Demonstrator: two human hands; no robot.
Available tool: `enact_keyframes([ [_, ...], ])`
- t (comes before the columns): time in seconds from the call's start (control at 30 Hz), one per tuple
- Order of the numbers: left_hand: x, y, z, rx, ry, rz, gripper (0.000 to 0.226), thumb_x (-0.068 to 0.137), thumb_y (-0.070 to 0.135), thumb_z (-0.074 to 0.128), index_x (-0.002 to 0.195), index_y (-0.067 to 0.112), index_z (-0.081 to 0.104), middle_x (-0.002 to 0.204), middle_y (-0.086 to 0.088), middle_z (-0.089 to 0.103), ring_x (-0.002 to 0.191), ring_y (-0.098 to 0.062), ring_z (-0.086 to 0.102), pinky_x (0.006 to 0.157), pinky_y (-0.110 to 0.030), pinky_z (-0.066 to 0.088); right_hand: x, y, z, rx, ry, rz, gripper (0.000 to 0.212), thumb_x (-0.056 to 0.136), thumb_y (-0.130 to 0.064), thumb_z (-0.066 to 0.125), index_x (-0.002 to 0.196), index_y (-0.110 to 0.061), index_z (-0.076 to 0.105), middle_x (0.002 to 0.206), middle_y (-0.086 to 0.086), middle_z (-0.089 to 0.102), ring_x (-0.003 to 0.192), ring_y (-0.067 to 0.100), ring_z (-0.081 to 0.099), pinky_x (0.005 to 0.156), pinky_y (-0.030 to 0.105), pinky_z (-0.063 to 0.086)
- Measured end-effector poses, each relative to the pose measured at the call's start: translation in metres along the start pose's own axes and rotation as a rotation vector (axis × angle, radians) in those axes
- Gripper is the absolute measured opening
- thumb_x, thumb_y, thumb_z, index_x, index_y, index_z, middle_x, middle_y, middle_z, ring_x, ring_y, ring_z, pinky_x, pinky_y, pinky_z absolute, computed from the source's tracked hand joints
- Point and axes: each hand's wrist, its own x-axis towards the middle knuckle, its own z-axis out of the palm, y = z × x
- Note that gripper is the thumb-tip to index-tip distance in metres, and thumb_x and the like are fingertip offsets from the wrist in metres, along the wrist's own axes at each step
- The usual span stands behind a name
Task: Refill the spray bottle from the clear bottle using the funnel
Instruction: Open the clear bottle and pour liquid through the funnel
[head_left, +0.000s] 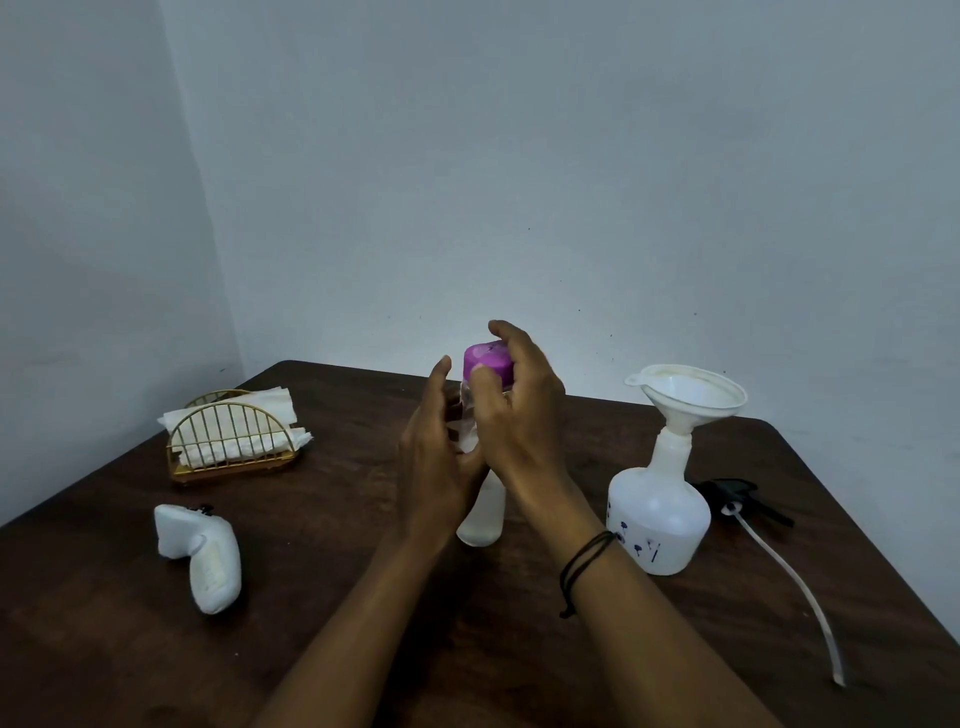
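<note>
Dark brown wood: the table (337, 597) fills the lower frame under my head camera, set into a corner of pale grey walls. On its right side I note the white spray bottle (658, 512), upright, its head removed, with small dark flower prints low on its body. A white funnel (691, 397) sits in its neck, tilted a little to the left. At centre stands the clear bottle (480, 519), its lower body visible between my wrists and resting on the table, the upper part hidden by my hands. My right hand (519, 415) curls its fingers and thumb round the purple cap (488, 362) on that bottle. My left hand (436, 447) lies against the bottle's left side with fingers nearly straight; I cannot tell whether it truly grips. A dark cord bracelet (584, 564) circles my right wrist. Far left, a gold wire holder (231, 441) carries white napkins. Nearer me on the left lies a white pouch-like object (202, 553) on its side. Behind and right of the spray bottle lies the black trigger head (737, 493), its white dip tube (800, 587) trailing toward the table's near right edge.
</note>
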Motion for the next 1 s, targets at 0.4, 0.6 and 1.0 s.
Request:
enact_keyframes([
  [0.4,-0.0006,0.0049,-0.0019,-0.026,0.006,-0.002,0.072,0.082,0.024,0.074,0.146,0.021,0.040,0.113,0.005,0.067,0.093,-0.010,0.068,0.076,-0.037,0.060,-0.0004,0.0010,0.0012,0.032,-0.003,0.031,0.057,0.088,-0.043,0.068,0.137,-0.018,0.053,0.132,0.000,0.052,0.105,0.010,0.057,0.070,-0.003,0.043],
  [0.6,-0.0009,0.0023,-0.0006,-0.028,0.002,0.009,0.077,0.080,0.017,0.076,0.148,0.019,0.038,0.117,0.001,0.068,0.095,-0.013,0.068,0.078,-0.037,0.060,-0.0019,0.0007,-0.0003,0.029,0.032,0.005,0.061,0.086,-0.032,0.065,0.142,-0.015,0.050,0.131,0.002,0.054,0.106,0.013,0.057,0.072,-0.002,0.042],
  [1.0,-0.0007,0.0047,0.0008,-0.032,-0.027,0.046,0.077,0.081,0.028,0.073,0.148,0.015,0.038,0.121,-0.001,0.066,0.100,-0.014,0.067,0.080,-0.038,0.059,-0.0002,0.0054,-0.0004,0.101,-0.036,0.064,0.071,0.086,-0.043,0.057,0.150,-0.024,0.035,0.129,0.006,0.055,0.104,0.019,0.061,0.077,0.014,0.052],
])
